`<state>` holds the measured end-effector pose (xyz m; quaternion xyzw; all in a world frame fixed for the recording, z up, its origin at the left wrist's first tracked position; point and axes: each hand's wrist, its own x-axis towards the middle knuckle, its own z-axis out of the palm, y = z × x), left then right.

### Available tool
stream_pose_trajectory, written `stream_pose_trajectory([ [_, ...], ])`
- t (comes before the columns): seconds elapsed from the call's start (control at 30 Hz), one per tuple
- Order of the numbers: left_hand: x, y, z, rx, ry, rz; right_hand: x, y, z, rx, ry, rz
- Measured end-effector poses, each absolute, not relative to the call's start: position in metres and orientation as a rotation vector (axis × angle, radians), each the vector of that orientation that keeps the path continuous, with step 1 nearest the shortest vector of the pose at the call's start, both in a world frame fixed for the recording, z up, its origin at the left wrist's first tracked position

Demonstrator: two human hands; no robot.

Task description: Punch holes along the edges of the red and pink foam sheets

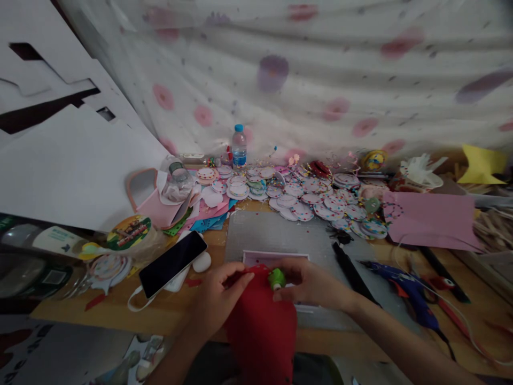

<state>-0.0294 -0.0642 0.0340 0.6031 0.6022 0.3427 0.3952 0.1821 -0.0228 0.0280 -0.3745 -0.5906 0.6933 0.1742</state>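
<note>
A red sheet (260, 331), perhaps felt or foam, hangs over the table's front edge toward my lap. My left hand (226, 291) pinches its top left edge between thumb and fingers. Closed around a small green object with a white part (276, 278), which looks like a craft punch, is my right hand (308, 282); it meets the sheet's top right edge. Behind both hands lies a shallow pale pink tray (276, 254), partly covered by them and the sheet. It rests on a grey cutting mat (256, 230).
Many dotted white discs (294, 198) are heaped along the back. A phone (173, 264) lies to the left, beside plastic bottles (52, 240). On the right are a black-handled tool (352, 272), a blue glue gun (412, 291) and pink paper (433, 219). A water bottle (239, 145) stands behind.
</note>
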Motion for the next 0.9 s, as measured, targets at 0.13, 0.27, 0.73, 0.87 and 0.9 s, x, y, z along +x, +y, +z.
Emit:
stream_pose_trajectory([
  [0.13, -0.029, -0.064, 0.034, 1.54, 1.509, 0.85, 0.183, -0.024, 0.024, -1.034, -1.756, 1.915],
  [0.27, -0.028, -0.064, 0.035, 1.542, 1.513, 0.842, 0.183, -0.024, 0.026, -1.097, -1.882, 1.757],
  [0.73, -0.032, -0.059, 0.029, 1.604, 1.441, 0.754, 0.182, -0.029, 0.021, -1.201, -2.341, 1.117],
  [0.87, -0.04, -0.045, 0.049, 1.67, 1.234, 0.473, 0.182, -0.029, 0.028, -1.225, -2.42, 1.071],
  [0.9, -0.04, -0.04, 0.055, 1.674, 1.173, 0.43, 0.181, -0.03, 0.031, -1.218, -2.434, 1.068],
])
